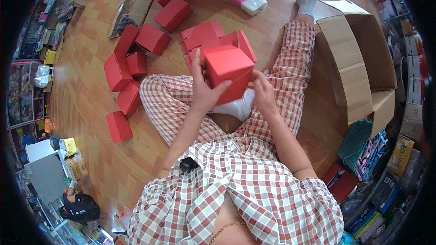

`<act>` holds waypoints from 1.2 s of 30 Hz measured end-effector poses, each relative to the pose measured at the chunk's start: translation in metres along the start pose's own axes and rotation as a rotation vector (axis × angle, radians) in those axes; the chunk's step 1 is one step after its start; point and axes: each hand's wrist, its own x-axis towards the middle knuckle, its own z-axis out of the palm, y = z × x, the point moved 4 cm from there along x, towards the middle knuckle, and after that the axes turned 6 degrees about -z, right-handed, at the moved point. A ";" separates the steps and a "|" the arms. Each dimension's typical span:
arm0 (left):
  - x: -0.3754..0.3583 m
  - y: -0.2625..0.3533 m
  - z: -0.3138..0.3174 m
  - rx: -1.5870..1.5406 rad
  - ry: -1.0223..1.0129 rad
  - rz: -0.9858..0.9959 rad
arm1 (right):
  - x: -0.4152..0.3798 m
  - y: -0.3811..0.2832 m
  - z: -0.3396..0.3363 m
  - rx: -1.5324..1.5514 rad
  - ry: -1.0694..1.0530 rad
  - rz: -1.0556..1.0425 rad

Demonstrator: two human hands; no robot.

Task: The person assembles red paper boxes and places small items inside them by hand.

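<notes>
A folded red box (229,70) is held up above my crossed leg. My left hand (206,86) grips it from the left, thumb on the near face and fingers behind the left side. At the box's right edge, my right hand (264,91) has its fingers bent close to the side; whether they pinch anything is hidden. Just beyond the box, flat red card pieces (202,35) lie on the floor. To the left, several folded red boxes (118,71) lie scattered in a curved line.
A large open cardboard box (349,63) stands right of my outstretched leg. Beside it is a teal basket (356,145) of pens. Plastic-wrapped packs (252,2) and a flattened carton (136,7) lie farther off. Stocked shelves (22,90) line the left side.
</notes>
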 end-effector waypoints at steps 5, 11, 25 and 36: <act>-0.025 0.013 0.025 0.793 -0.033 0.823 | 0.017 0.021 -0.025 0.511 0.059 0.258; -0.043 -0.033 0.039 0.947 -0.187 1.117 | 0.039 -0.003 -0.029 0.343 0.048 0.287; 0.007 0.194 0.021 -0.126 -1.017 0.616 | 0.089 0.054 -0.091 0.389 0.554 0.155; -0.009 0.259 0.022 0.047 -0.626 0.890 | 0.090 0.068 -0.081 0.500 0.438 0.208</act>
